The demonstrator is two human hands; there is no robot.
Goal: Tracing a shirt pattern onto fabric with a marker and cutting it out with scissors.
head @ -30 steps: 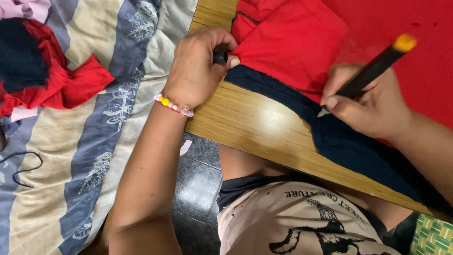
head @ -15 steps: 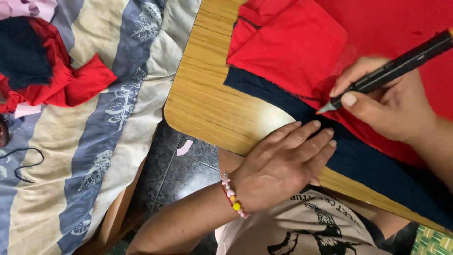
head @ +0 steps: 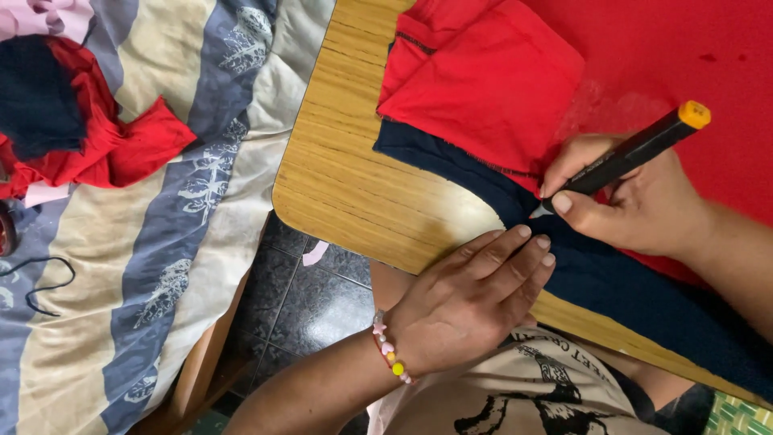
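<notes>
My right hand (head: 636, 205) grips a black marker (head: 624, 157) with an orange cap end, its tip touching the dark navy fabric (head: 612, 278) where it meets the red fabric (head: 499, 89). My left hand (head: 467, 302), with a bead bracelet at the wrist, lies flat with fingers together on the wooden table (head: 362, 189) edge, fingertips pressing the navy fabric just below the marker tip. The red fabric is folded over the navy piece and covers the table's far side.
A striped quilt (head: 161, 242) with leaf prints covers a bed at the left. On it lie crumpled red cloth (head: 121, 145) and navy cloth (head: 36, 97) pieces and a black cord (head: 44, 282). Dark floor tiles (head: 314, 298) show between bed and table.
My left hand left the red fabric's corner at the table's far edge and came down flat beside the navy fabric. The right hand with the marker stayed near the seam.
</notes>
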